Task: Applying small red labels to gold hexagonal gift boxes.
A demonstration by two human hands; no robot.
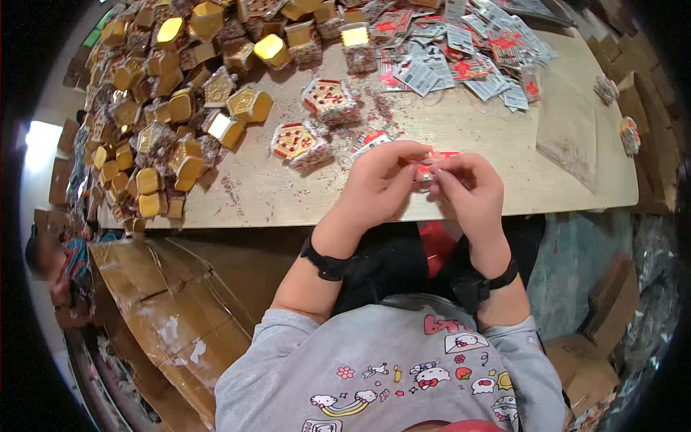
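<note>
My left hand (381, 183) and my right hand (471, 191) meet above the table's near edge. Both pinch a small red-and-white printed card (425, 173) between thumbs and fingers; the fingers cover much of it. Just beyond my left hand lies another red-and-white card (370, 140), partly hidden by that hand. Two small house-shaped ornaments sit left of it: one (295, 142) has a gold five-sided face with red dots and a glittery side, and a similar one (327, 99) lies farther back.
A large heap of gold, glittery house-shaped ornaments (162, 108) covers the table's left. Printed cards (461, 57) are piled at the back right. A clear plastic bag (568, 133) lies on the right of the table (281, 201). Cardboard (173, 302) stands at lower left. Another person is at far left.
</note>
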